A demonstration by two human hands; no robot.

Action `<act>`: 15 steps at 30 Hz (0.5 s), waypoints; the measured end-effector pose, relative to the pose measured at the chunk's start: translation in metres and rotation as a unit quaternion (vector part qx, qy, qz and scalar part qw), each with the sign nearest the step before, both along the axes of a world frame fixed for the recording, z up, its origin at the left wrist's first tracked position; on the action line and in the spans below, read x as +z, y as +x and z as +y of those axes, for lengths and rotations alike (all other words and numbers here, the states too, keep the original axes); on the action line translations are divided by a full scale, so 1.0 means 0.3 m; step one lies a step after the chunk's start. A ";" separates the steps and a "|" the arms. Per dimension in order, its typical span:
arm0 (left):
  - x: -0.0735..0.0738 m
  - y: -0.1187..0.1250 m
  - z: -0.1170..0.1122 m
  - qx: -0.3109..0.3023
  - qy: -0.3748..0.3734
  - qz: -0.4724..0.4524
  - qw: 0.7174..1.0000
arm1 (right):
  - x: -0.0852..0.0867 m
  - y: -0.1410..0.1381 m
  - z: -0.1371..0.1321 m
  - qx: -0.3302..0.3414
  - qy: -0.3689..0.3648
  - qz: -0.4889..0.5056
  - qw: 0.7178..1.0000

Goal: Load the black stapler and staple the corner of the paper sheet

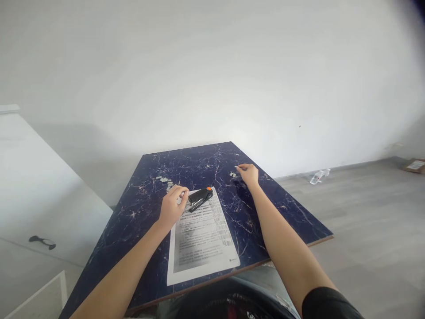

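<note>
A printed sheet of paper (202, 237) lies on a dark blue marbled table (146, 208). A black stapler with an orange tip (200, 198) rests on the sheet's top edge. My left hand (172, 204) sits at the sheet's top left corner beside the stapler, fingers curled and touching the stapler's near end. My right hand (248, 173) reaches to the far right of the table, fingertips pinched on a small staple strip (237, 168). More small strips (233, 175) lie just left of that hand.
Several loose staple strips (165, 180) are scattered on the table beyond my left hand. A white cabinet with a black handle (42, 241) stands to the left. A plastic bottle (319, 176) and a cardboard box (415, 165) lie on the grey floor at the right.
</note>
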State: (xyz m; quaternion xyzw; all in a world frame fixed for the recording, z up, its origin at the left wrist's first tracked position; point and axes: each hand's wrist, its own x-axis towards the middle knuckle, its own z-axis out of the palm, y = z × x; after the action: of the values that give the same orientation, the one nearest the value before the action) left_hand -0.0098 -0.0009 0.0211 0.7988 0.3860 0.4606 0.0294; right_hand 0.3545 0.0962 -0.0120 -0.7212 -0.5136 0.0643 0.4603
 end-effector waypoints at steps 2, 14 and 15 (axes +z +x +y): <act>-0.001 0.002 0.000 0.003 -0.005 0.000 1.000 | -0.036 0.038 0.011 -0.022 -0.054 0.018 0.998; -0.014 -0.009 0.013 0.015 -0.034 0.001 0.999 | -0.083 0.013 0.048 0.009 -0.119 -0.002 0.993; -0.014 -0.009 0.015 0.015 -0.032 0.013 0.999 | -0.084 0.014 0.048 0.009 -0.121 -0.004 0.993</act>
State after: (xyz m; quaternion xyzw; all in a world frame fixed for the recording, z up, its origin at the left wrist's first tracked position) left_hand -0.0126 0.0037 0.0170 0.7977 0.4128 0.4376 0.0428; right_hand 0.3586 0.1105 -0.0372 -0.7674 -0.5105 0.1273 0.3665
